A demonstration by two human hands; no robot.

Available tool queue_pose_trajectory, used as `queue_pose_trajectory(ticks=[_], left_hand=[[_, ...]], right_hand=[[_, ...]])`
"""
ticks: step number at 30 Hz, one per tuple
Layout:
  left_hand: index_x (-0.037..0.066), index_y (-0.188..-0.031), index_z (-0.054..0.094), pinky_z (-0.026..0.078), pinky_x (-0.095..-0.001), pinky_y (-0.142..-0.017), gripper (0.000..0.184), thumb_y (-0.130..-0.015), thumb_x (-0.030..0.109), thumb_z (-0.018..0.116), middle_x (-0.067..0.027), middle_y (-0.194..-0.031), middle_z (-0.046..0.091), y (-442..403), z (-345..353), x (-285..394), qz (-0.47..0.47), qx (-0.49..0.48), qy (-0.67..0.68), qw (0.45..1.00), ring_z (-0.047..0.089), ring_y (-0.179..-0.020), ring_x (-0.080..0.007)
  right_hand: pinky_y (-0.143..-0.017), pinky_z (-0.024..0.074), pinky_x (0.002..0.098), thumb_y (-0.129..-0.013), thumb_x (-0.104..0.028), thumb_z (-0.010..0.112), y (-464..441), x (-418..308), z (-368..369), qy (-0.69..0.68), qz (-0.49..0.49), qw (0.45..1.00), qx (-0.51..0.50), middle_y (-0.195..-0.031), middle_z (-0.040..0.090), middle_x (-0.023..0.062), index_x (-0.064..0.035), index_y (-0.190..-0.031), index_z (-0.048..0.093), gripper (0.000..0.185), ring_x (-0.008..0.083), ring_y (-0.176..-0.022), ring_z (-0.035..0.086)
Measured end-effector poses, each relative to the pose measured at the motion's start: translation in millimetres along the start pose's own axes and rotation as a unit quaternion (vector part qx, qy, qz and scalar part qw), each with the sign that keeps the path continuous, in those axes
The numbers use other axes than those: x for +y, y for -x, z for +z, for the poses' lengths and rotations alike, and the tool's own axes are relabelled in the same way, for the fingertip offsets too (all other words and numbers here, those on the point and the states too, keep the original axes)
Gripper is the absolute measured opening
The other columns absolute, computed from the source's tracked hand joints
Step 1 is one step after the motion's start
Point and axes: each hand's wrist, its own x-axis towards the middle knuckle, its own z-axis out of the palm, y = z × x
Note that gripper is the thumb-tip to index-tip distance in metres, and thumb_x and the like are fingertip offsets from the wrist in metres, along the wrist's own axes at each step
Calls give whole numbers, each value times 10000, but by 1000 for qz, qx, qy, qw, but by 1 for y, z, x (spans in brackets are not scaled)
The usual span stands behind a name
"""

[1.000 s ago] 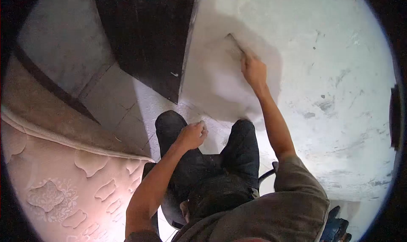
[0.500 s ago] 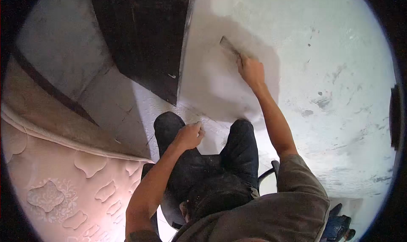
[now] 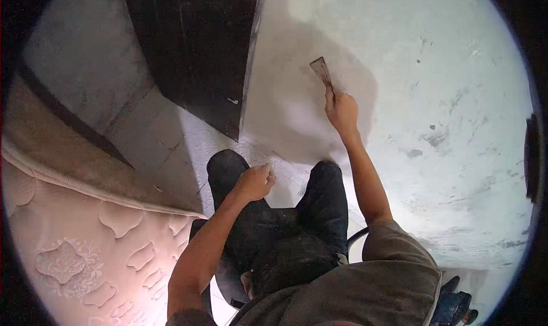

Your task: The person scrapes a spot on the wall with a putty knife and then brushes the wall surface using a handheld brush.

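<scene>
One putty knife [image 3: 321, 71] is in the upper middle of the frame, its long axis running steeply up and slightly left, blade end toward the top, handle toward the bottom. The right hand [image 3: 344, 112] is closed around the handle, in front of the pale, smudged wall [image 3: 456, 58]. Well apart from it, the left hand [image 3: 254, 183] is loosely curled by the left knee [image 3: 226, 162] near the centre; whether it grips anything cannot be told. A dark panel [image 3: 197, 52] fills the upper left, a quilted mattress [image 3: 74, 235] the lower left.
</scene>
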Motion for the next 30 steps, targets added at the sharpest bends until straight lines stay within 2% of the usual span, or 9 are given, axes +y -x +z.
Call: queue_pose_trajectory(ticks=[4, 9, 11, 14, 20, 22, 27, 29, 30], left_hand=[[-7, -907, 525, 469, -453, -722, 212, -830, 189, 547, -189, -839, 624, 0, 0, -1, -2, -28, -13, 1000, 606, -819, -368], [0, -925, 533, 470, -439, -724, 216, -847, 201, 540, -180, -836, 628, 0, 2, -6, 1, -33, -2, 999, 613, -813, -352], [-10, -876, 511, 467, -466, -726, 227, -835, 212, 536, -207, -865, 622, -1, 3, -6, -8, -30, -8, 999, 602, -841, -386], [-3, -868, 510, 466, -464, -731, 226, -843, 220, 527, -196, -870, 623, -1, 5, -6, -17, -37, -3, 999, 600, -850, -379], [-3, -921, 530, 473, -440, -727, 210, -826, 181, 563, -183, -866, 632, 2, -1, -8, -12, -24, -19, 999, 614, -840, -350], [-1, -920, 529, 473, -442, -725, 209, -828, 184, 562, -180, -870, 632, 1, -1, -8, -14, -27, -8, 1000, 614, -839, -351], [2, -948, 535, 478, -433, -715, 232, -854, 213, 550, -169, -889, 635, 1, -4, 4, -10, -6, -32, 999, 617, -816, -345], [-6, -989, 539, 483, -412, -707, 290, -881, 264, 539, -157, -895, 641, -1, -14, 16, -45, -2, 72, 996, 625, -810, -312], [-6, -989, 539, 483, -412, -707, 290, -881, 264, 539, -157, -895, 641, -2, -17, 21, -44, -3, 66, 997, 625, -810, -312]], right_hand=[[-501, 429, 476, -869, -156, 509, 10, 5, 12, -93, 3, 995, 31, -583, 542, 234, 17, -694, 561, 251, 420, -535, 541], [-533, 436, 483, -866, -152, 508, 2, 3, 19, -119, 23, 993, 5, -581, 537, 248, 32, -676, 564, 271, 431, -552, 542], [-547, 437, 491, -865, -156, 508, -9, 2, 30, -106, 29, 994, 4, -581, 534, 253, 33, -674, 563, 274, 435, -563, 544], [-572, 437, 507, -863, -183, 511, -16, -3, 39, -128, -9, 990, 52, -603, 544, 265, 38, -685, 569, 290, 444, -590, 552], [-586, 440, 515, -867, -208, 509, -1, -16, 7, -86, 35, 996, -8, -631, 560, 267, 41, -715, 570, 298, 446, -607, 559], [-579, 437, 508, -875, -206, 504, 0, -20, -8, -90, 95, 991, -22, -617, 555, 261, 29, -714, 572, 293, 437, -601, 560], [-506, 402, 450, -889, -210, 497, 16, -26, -26, -200, 102, 972, -65, -573, 521, 246, 32, -754, 580, 289, 411, -513, 528], [-497, 385, 441, -891, -233, 496, 43, -30, -14, -284, 153, 943, -86, -575, 512, 242, 40, -767, 576, 310, 403, -518, 523], [-511, 389, 453, -886, -232, 496, 60, -33, -4, -280, 135, 947, -78, -600, 521, 250, 38, -769, 574, 304, 413, -555, 535]])
